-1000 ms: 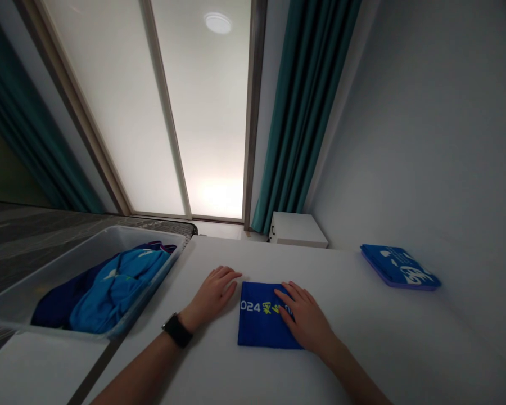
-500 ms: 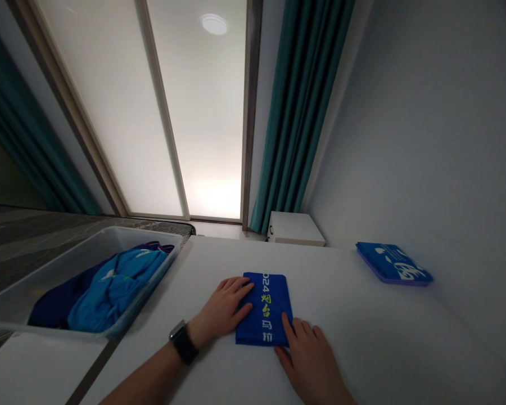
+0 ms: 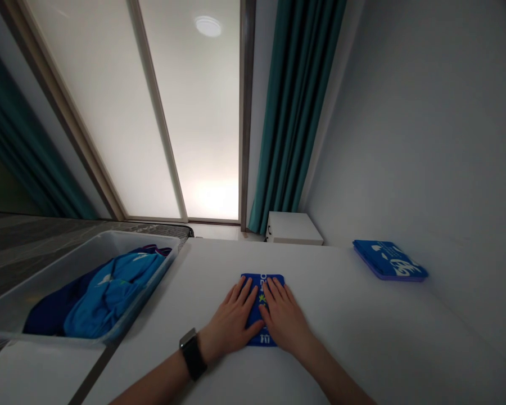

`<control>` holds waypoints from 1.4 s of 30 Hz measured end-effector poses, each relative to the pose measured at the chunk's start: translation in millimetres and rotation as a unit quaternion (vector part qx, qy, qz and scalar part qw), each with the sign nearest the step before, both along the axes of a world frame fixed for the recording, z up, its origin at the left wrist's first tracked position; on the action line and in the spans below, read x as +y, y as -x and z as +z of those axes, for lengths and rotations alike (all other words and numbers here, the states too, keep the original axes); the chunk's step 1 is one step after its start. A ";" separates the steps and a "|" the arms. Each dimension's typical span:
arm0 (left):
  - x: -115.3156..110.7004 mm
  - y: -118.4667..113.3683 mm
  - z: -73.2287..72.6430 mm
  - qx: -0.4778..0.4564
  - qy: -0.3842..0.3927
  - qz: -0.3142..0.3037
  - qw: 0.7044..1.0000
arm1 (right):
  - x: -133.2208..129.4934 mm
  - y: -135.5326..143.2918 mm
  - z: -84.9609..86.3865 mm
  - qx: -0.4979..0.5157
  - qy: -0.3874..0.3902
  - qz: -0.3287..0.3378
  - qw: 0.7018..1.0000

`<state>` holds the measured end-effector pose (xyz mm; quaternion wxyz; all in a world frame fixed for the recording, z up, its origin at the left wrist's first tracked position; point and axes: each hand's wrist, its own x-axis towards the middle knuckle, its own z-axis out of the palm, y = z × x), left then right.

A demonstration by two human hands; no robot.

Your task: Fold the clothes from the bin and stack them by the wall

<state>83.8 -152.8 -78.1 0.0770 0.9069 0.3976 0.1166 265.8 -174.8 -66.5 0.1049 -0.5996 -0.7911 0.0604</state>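
A folded blue cloth (image 3: 262,338) with white and green lettering, possibly a garment, lies flat on the white table (image 3: 202,371) in front of me. My left hand (image 3: 235,315), with a dark watch on its wrist, rests palm down over the left half of the cloth, fingers stretched out. Over the right half, my right hand (image 3: 283,315) lies flat too, its fingers straight. Both hands cover much of the lettering; the thumbs point inward near the cloth's middle.
At the left stands a clear plastic bin (image 3: 130,235) holding light blue and navy clothes (image 3: 113,289). On the table's right, by the wall, lies a folded blue stack (image 3: 390,260) with white print. A small white cabinet (image 3: 295,226) stands beyond the table's far edge, near a teal curtain (image 3: 284,124).
My right hand has moved from the cloth's lower right corner up onto its right half and flattened. The left hand has shifted slightly inward over the cloth.
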 end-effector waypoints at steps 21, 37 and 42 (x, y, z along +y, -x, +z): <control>21.0 27.2 7.2 -0.071 0.066 0.033 0.995 | 17.2 -36.5 -17.9 0.177 0.075 -0.026 0.981; 0.8 20.1 23.1 -0.032 0.027 -0.071 0.997 | 21.6 -17.6 -5.8 0.021 0.001 -0.010 1.000; -7.3 19.6 14.9 0.003 0.033 -0.121 0.992 | 22.2 -12.6 -5.4 0.002 0.034 -0.018 0.999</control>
